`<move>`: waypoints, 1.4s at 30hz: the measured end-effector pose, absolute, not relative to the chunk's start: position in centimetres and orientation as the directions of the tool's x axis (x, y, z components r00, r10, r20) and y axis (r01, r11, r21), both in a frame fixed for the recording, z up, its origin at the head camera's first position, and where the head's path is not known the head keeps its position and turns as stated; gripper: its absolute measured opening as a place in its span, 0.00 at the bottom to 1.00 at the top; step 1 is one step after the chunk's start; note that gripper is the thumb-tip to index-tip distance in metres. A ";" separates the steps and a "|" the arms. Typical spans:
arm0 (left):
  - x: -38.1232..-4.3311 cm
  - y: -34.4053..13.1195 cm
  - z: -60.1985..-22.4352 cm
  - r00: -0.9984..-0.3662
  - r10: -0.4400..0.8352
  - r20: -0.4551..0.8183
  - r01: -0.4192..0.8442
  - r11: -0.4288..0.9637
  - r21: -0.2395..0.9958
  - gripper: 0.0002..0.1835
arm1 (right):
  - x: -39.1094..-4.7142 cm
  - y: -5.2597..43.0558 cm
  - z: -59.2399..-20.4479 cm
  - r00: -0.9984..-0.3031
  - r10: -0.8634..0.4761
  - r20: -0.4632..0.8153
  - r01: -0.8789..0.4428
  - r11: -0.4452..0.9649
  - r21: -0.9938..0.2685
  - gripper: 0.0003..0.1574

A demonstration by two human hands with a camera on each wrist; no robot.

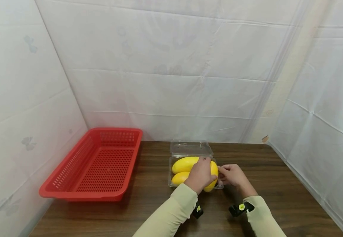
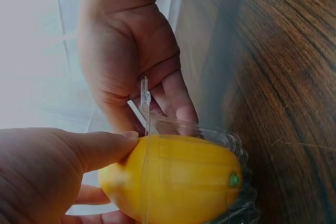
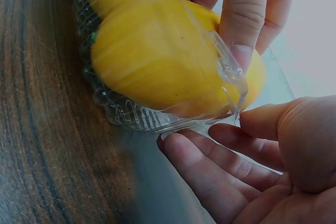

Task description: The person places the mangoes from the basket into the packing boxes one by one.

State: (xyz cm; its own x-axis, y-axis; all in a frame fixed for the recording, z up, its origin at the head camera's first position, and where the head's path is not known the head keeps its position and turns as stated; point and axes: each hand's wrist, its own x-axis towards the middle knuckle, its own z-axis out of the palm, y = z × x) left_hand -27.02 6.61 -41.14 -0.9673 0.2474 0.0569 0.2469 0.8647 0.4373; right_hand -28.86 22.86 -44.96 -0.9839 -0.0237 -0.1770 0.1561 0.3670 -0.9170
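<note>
A clear plastic clamshell box (image 1: 170, 184) stands on the table with its lid (image 1: 190, 149) folded back toward the wall. Two yellow mangoes (image 1: 183, 164) lie side by side in its left part. A third yellow mango (image 1: 214, 169) sits upright-tilted at the right side, in the grip of my left hand (image 1: 200, 174); its green tip shows in the left wrist view, toward the box floor. With thumb and fingers my right hand (image 3: 252, 166) pinches the box's clear edge (image 3: 233, 85) beside this mango. The left hand's palm is hidden.
A red slotted plastic basket (image 1: 134, 161) stands at the left of the brown wood-grain table (image 1: 153, 210). White sheeting (image 1: 171, 92) rises behind and along both sides. Each wrist wears a small black camera (image 1: 238, 209).
</note>
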 end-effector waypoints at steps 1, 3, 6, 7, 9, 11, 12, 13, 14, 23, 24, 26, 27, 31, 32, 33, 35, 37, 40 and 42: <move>-27.0 6.7 -41.1 -0.968 0.243 0.054 0.243 0.872 0.424 0.37 | -28.9 22.9 -44.9 -0.984 -0.023 -0.174 0.154 0.366 -0.918 0.23; -27.1 6.9 -41.0 -0.970 0.238 0.046 0.236 0.888 0.394 0.37 | -28.9 22.9 -45.0 -0.985 -0.030 -0.168 0.146 0.366 -0.919 0.22; -27.2 7.1 -40.9 -0.972 0.232 0.039 0.231 0.910 0.345 0.35 | -29.0 22.9 -44.9 -0.985 -0.031 -0.172 0.149 0.362 -0.920 0.21; -27.2 7.2 -40.9 -0.972 0.232 0.038 0.231 0.915 0.331 0.35 | -29.0 22.9 -44.9 -0.984 -0.033 -0.173 0.149 0.361 -0.921 0.21; -27.3 7.3 -40.9 -0.973 0.228 0.041 0.229 0.923 0.310 0.34 | -29.0 22.9 -45.0 -0.984 -0.035 -0.172 0.148 0.365 -0.919 0.21; -27.3 7.4 -41.0 -0.973 0.225 0.049 0.229 0.929 0.292 0.34 | -29.0 22.9 -45.0 -0.985 -0.030 -0.168 0.145 0.369 -0.918 0.21; -27.3 7.4 -41.0 -0.973 0.224 0.053 0.229 0.931 0.285 0.34 | -29.0 22.9 -45.0 -0.986 -0.031 -0.165 0.142 0.373 -0.917 0.21; -27.3 7.4 -41.0 -0.973 0.222 0.057 0.229 0.932 0.282 0.34 | -29.0 22.9 -45.1 -0.986 -0.028 -0.162 0.140 0.375 -0.916 0.21; -27.4 7.5 -40.9 -0.973 0.221 0.060 0.229 0.933 0.277 0.34 | -29.0 22.9 -45.1 -0.987 -0.025 -0.160 0.138 0.377 -0.916 0.21; -27.1 7.5 -40.9 -0.971 0.217 0.100 0.234 0.948 0.215 0.35 | -29.1 22.8 -45.1 -0.988 -0.001 -0.156 0.144 0.382 -0.913 0.20; -27.0 7.5 -40.9 -0.970 0.220 0.106 0.238 0.948 0.211 0.35 | -29.1 22.8 -45.1 -0.988 0.002 -0.156 0.145 0.382 -0.913 0.20; -27.0 7.4 -40.9 -0.968 0.225 0.114 0.245 0.946 0.212 0.35 | -29.1 22.8 -45.0 -0.988 -0.001 -0.155 0.143 0.388 -0.911 0.20; -26.9 7.3 -40.9 -0.966 0.229 0.117 0.250 0.943 0.218 0.35 | -29.0 22.8 -45.0 -0.988 -0.002 -0.156 0.142 0.391 -0.909 0.21; -26.7 6.7 -40.8 -0.959 0.250 0.132 0.276 0.930 0.242 0.35 | -29.0 22.8 -44.9 -0.987 0.000 -0.161 0.148 0.395 -0.906 0.21; -26.7 6.5 -40.7 -0.958 0.253 0.134 0.280 0.927 0.249 0.35 | -28.9 22.8 -44.9 -0.986 0.000 -0.164 0.151 0.392 -0.908 0.21; -26.7 6.3 -40.6 -0.957 0.256 0.136 0.284 0.923 0.259 0.36 | -28.9 22.8 -44.8 -0.986 -0.004 -0.165 0.151 0.393 -0.907 0.22; -26.7 5.9 -40.4 -0.955 0.264 0.138 0.293 0.916 0.274 0.35 | -28.9 22.9 -44.8 -0.986 -0.004 -0.169 0.154 0.396 -0.905 0.22; -26.7 5.4 -40.1 -0.955 0.265 0.135 0.294 0.910 0.292 0.35 | -28.9 22.9 -44.7 -0.984 -0.003 -0.178 0.162 0.394 -0.905 0.21; -26.9 4.4 -39.8 -0.954 0.263 0.142 0.296 0.896 0.331 0.33 | -28.9 23.0 -44.7 -0.982 0.001 -0.189 0.175 0.389 -0.904 0.21; -27.1 3.7 -39.6 -0.954 0.259 0.153 0.297 0.885 0.359 0.30 | -28.9 23.1 -44.7 -0.980 0.005 -0.198 0.185 0.377 -0.907 0.20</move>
